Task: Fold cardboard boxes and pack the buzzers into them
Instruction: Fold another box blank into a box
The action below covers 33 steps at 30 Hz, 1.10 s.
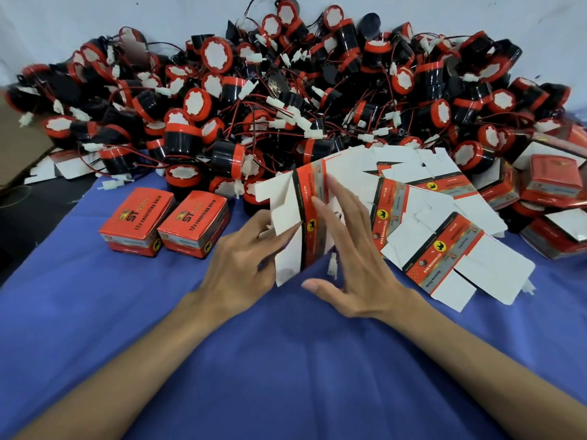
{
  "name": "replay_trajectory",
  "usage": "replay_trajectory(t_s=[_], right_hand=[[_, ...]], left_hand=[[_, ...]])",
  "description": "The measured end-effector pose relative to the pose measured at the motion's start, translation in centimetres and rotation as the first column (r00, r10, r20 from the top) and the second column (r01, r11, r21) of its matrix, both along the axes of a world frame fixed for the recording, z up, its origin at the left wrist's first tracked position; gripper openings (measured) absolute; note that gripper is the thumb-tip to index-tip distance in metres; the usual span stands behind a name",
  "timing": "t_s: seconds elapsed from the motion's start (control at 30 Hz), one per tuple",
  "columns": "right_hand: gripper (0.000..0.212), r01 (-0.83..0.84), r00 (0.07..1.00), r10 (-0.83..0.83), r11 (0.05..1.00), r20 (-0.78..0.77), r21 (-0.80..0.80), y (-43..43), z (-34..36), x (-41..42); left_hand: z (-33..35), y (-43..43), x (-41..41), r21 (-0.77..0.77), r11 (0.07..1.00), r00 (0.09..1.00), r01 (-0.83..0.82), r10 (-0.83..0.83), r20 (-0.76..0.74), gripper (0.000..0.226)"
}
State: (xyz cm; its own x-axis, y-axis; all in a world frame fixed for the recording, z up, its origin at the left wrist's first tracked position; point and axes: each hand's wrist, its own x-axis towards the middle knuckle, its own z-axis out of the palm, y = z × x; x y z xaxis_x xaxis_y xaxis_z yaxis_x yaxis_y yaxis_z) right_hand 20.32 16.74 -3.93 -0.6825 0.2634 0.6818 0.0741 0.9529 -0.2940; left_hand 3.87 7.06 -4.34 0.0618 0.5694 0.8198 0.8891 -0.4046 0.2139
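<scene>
Fingers of the left hand curl round the white flaps of a flat red-and-black printed cardboard box blank. Straight, spread fingers of the right hand press its printed band. Round black-and-red buzzers lie heaped just beyond the fingertips.

Likely packing workshop, heaped buzzers, flat cartons

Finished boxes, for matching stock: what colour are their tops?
The finished boxes have red tops with black lettering, best in head view.
</scene>
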Motion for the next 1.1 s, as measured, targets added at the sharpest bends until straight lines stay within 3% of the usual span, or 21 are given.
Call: replay_trajectory(t_s=[0.1,0.2,0.27,0.37,0.47,0.6,0.7,0.8,0.93,1.0,1.1], right_hand=[[0.09,-0.009,1.0,0.01,0.999,0.023,-0.053,-0.2,0.3,0.0],[0.104,-0.059,0.998,0.059,0.966,-0.006,-0.25,-0.6,0.8,-0.3],[0.114,-0.086,0.996,0.074,0.919,-0.047,-0.385,-1.1,0.7,-0.5],[0.114,-0.081,0.997,0.067,0.892,-0.048,-0.445,-1.5,0.1,-0.7],[0.101,-0.11,0.993,0.075,0.879,-0.094,-0.465,-1.5,0.0,-0.7],[0.09,-0.079,0.989,0.012,0.889,-0.148,-0.451,-1.5,0.2,-0.6],[0.091,-0.048,0.992,0.002,0.928,-0.124,-0.369,-1.6,0.4,-0.4],[0.087,-0.013,0.994,-0.026,0.935,-0.104,-0.356,-1.9,0.7,-0.3],[0.082,0.018,0.989,-0.072,0.931,-0.133,-0.364,-1.9,1.1,-0.1],[0.081,0.021,0.987,-0.084,0.909,-0.134,-0.416,-2.0,1.3,-0.2],[0.085,0.028,0.987,-0.096,0.888,-0.126,-0.459,-1.9,1.3,-0.2]], left_hand=[[0.7,-0.2,0.1,0.018,0.995,0.986,-0.099,0.101,-0.131,0.037],[1.4,-0.3,0.7,0.011,0.989,0.954,-0.147,0.145,-0.262,0.015],[1.6,-0.2,1.0,0.033,0.991,0.936,-0.129,0.133,-0.326,0.016],[1.2,-0.1,0.9,0.084,0.989,0.92,-0.118,0.141,-0.367,0.025],[0.7,0.1,0.6,0.106,0.985,0.924,-0.136,0.165,-0.344,0.024],[0.2,0.2,0.5,0.149,0.978,0.963,-0.149,0.177,-0.201,0.018],[0.3,0.4,0.7,0.204,0.977,0.998,-0.065,0.063,0.013,0.024],[0.6,0.7,0.3,0.209,0.978,0.994,0.017,-0.039,0.102,0.032],[0.5,0.5,0.1,0.109,0.994,1.0,-0.01,0.011,-0.01,0.055],[0.4,0.6,0.2,0.126,0.992,0.993,0.003,0.012,-0.117,0.048],[0.5,0.6,-0.3,0.076,0.996,0.993,0.041,-0.033,-0.11,0.046]])
